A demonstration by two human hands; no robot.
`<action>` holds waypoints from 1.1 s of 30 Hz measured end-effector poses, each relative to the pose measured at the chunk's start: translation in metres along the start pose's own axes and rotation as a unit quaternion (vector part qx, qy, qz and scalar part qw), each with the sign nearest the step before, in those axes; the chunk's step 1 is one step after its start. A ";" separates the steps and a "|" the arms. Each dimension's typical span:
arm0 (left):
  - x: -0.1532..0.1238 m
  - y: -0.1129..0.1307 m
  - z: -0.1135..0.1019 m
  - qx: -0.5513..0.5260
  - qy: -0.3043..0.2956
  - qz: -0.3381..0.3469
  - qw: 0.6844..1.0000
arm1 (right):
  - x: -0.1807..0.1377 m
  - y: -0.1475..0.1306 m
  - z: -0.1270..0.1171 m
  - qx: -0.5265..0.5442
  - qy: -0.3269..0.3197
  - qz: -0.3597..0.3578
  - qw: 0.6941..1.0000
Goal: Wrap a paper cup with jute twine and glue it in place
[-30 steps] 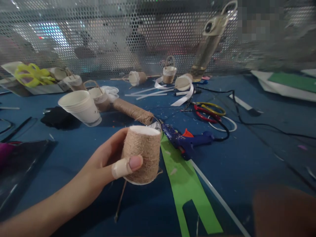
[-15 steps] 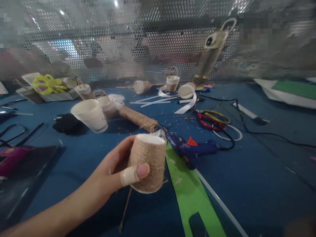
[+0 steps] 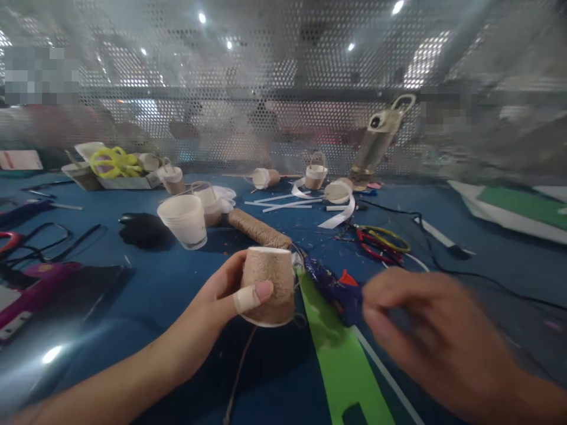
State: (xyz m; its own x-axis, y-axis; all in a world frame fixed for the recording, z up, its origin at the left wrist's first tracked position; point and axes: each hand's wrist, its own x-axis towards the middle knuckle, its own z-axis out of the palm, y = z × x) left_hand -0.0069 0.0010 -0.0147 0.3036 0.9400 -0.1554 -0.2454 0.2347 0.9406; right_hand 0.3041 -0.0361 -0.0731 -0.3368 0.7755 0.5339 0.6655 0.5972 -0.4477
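On the blue tabletop (image 3: 163, 283) are spread a twine roll (image 3: 259, 228), stacked white cups (image 3: 188, 227), thin white sticks (image 3: 292, 205), a clear bottle (image 3: 372, 150) and a green strip (image 3: 345, 366) partly overlapped by a blue glue gun (image 3: 326, 282).

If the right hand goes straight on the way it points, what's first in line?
Probably the blue glue gun, just ahead of the right hand; with the blur, I can't tell whether they already touch.

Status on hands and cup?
Left hand holds brown twine-wrapped cup. Right hand, blurred, at blue plastic glue gun, grip unclear. Glue gun overlaps green strip.
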 end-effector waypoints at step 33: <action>0.000 0.005 0.007 -0.086 0.018 -0.034 0.996 | 0.054 0.019 -0.019 -0.181 -0.162 -0.024 0.970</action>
State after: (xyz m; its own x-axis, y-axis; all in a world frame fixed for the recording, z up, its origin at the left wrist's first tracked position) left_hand -0.0020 0.0002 -0.0077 0.2931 0.9277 -0.2312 -0.3796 0.3348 0.8624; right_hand 0.3109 0.0132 -0.0394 -0.5252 0.8075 0.2687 0.8144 0.5685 -0.1166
